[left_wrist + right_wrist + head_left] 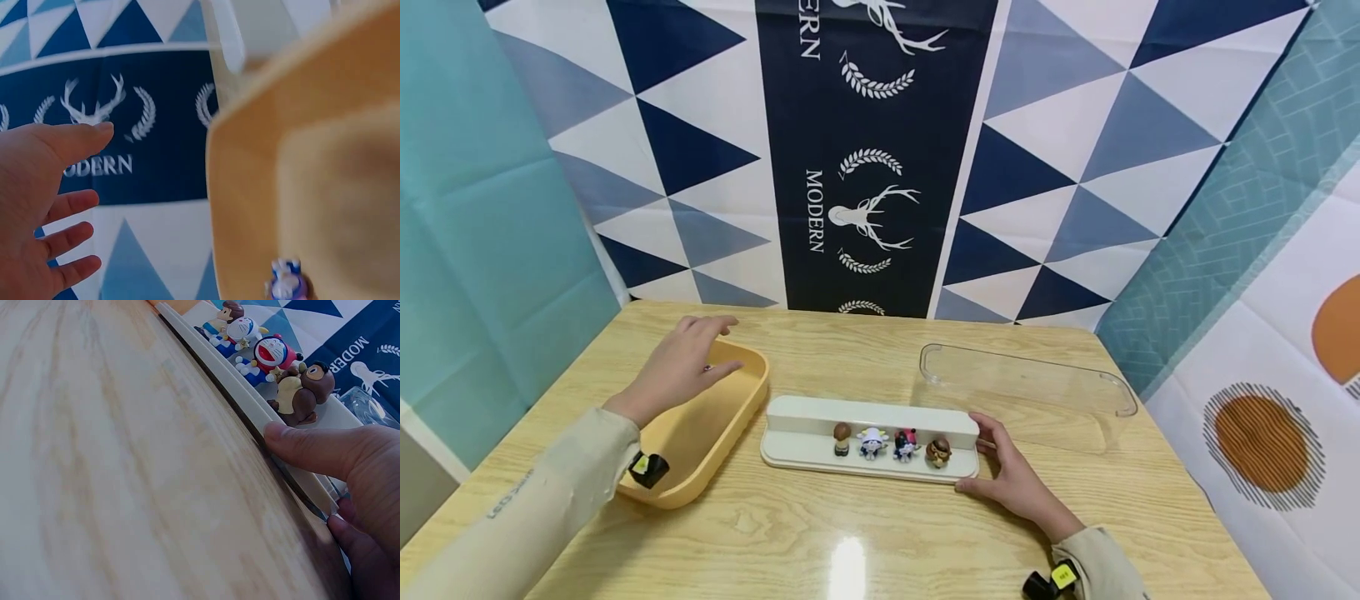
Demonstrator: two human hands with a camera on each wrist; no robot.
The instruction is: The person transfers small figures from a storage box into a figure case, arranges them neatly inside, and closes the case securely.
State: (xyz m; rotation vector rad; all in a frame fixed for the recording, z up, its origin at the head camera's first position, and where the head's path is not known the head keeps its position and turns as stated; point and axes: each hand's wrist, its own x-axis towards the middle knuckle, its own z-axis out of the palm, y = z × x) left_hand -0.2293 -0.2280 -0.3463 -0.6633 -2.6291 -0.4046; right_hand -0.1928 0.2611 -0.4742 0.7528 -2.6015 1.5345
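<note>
My left hand [677,367] is over the yellow basket [760,375], its fingers apart and holding nothing. Inside that basket lies a small blue and white figurine [287,281], partly cut off in the left wrist view. With my right hand [1007,471] I grip the right end of a white stepped display stand [805,458], thumb at the front edge and fingers round the end. Several figurines stand in a row on its lower step: a brown-haired one [842,439], a white-hatted one [872,443], a red-hatted one [906,446] and a brown one [938,452].
A clear plastic cover [1022,400] lies on the wooden table [775,533] behind and right of the stand. Patterned cloth [865,167] hangs along the table's back edge, with more cloth at both sides.
</note>
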